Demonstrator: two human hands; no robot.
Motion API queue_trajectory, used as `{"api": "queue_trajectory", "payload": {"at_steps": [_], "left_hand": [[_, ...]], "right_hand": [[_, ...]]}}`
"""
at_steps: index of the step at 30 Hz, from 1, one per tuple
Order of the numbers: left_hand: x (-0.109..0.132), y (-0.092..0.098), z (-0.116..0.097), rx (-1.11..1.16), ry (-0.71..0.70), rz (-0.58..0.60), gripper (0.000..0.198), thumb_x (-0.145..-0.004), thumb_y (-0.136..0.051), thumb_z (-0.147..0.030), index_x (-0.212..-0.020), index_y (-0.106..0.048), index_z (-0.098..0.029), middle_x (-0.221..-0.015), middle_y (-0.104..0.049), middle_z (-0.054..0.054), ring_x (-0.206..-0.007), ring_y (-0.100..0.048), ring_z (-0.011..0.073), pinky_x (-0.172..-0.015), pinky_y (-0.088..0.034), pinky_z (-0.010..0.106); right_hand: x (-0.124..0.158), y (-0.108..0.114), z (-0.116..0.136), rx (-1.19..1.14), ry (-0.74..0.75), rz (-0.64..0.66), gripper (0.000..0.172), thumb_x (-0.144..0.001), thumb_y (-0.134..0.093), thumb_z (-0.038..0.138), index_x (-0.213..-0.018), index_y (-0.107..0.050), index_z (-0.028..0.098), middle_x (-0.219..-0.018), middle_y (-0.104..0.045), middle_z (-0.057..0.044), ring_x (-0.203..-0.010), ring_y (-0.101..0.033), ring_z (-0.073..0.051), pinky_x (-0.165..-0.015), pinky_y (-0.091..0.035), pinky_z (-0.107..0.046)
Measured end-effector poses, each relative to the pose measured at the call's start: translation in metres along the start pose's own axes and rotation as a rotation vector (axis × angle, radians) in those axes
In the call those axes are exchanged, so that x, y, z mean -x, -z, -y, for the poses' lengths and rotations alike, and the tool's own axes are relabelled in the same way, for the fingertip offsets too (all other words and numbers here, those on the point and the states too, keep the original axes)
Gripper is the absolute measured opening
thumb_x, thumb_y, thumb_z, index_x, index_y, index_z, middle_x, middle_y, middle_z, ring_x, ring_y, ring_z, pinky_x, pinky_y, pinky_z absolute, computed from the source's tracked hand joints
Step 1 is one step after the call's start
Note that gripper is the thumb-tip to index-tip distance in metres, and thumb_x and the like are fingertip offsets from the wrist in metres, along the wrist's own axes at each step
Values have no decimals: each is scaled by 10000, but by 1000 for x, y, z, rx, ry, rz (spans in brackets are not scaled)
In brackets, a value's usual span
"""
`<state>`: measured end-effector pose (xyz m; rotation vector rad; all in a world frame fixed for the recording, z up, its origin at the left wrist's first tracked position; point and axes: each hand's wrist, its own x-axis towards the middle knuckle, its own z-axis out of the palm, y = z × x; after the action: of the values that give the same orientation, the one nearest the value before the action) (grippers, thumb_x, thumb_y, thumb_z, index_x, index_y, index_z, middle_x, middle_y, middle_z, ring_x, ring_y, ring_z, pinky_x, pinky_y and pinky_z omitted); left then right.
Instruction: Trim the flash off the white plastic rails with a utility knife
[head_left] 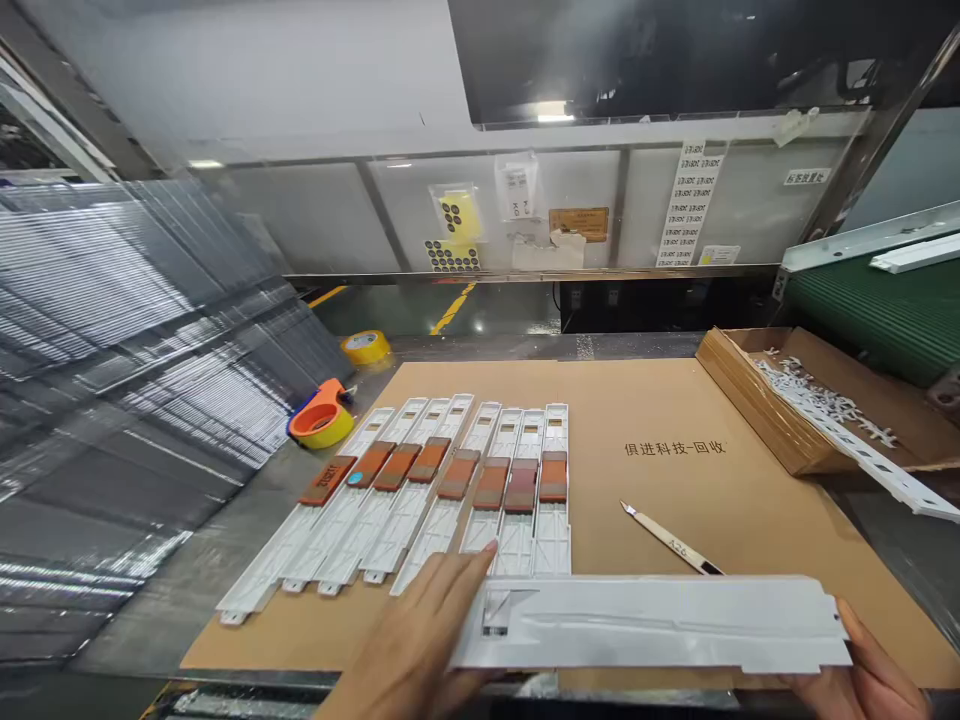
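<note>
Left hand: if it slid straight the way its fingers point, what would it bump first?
Probably the near ends of the white strips laid in a row on the cardboard. The left hand, beside the long white part, points up and right, fingertips nearly at them; whether they already touch is unclear.

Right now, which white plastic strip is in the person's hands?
The front strip, held crosswise between left hand and right hand; unlike the row, it carries no brown block.

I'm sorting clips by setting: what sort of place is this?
Likely a factory workbench: white plastic strips on a cardboard sheet, a conveyor belt at right, stacked clear trays at left.
</note>
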<state>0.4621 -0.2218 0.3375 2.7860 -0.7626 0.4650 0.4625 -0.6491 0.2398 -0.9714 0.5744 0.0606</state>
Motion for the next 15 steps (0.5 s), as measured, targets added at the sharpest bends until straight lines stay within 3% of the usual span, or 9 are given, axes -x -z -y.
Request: {"api": "queue_trajectory", "payload": {"at_steps": [3, 7, 11, 15], "left_hand": [[7, 4, -6, 30, -6, -88, 606, -804, -525, -93, -1380, -367, -193, -1132, -612, 110, -1043, -565, 224, -868, -503, 323], [16, 2, -10, -180, -93, -379, 386, -792, -611, -25, -1146, -540, -160, -1064, -582, 82, -1041, -539, 219, -934, -456, 359], [25, -3, -9, -310, -168, -538, 339, -703, -703, 23, -964, -573, -151, -998, -561, 59, -958, -557, 184, -891, -469, 329], [35, -9, -6, -340, -143, -622, 327, -675, -748, -7, -905, -601, -187, -935, -544, 28, -877, -569, 147, -849, -481, 294]], "right_hand": [[7, -13, 8, -22, 12, -1, 383, -679, -690, 590, -871, -737, 262, -893, -732, -88, -810, -681, -306, -724, -573, -472], [11, -22, 10, -42, 180, 93, 322, -578, -775, 527, -758, -698, 272, -731, -660, -51, -752, -639, -270, -717, -560, -451], [9, -28, 6, -90, 267, 314, 273, -599, -746, 493, -672, -631, 257, -638, -547, -26, -720, -592, -243, -701, -525, -416], [6, -36, 4, -149, 211, 389, 254, -602, -754, 448, -713, -623, 261, -661, -542, -19, -711, -550, -211, -681, -501, -365]]}}
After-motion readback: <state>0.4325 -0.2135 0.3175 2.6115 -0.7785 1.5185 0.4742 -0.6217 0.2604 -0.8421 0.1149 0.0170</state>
